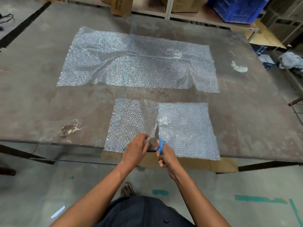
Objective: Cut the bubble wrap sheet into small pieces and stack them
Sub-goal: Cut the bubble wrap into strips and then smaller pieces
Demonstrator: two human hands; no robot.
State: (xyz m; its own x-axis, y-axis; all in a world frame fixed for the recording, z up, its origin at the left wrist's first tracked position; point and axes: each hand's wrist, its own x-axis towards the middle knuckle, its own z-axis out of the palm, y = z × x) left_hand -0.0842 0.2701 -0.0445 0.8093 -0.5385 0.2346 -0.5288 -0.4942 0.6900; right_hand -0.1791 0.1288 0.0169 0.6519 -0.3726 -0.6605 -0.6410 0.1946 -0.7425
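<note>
A smaller bubble wrap piece [183,126] lies at the table's near edge, with a split running up its middle from the front. My left hand [136,151] pinches the wrap's left half beside the split. My right hand [165,157] grips blue-handled scissors [160,145] at the foot of the split, blades pointing away from me. A large bubble wrap sheet [137,63] lies spread farther back on the table, with creased, overlapping layers.
The worn brown table [49,104] has a rough damaged patch [69,129] at the near left and a white smear [239,67] at the right. Cardboard boxes [121,4] and a blue crate [237,9] stand on shelves behind. My sandalled foot [127,189] is on the concrete floor.
</note>
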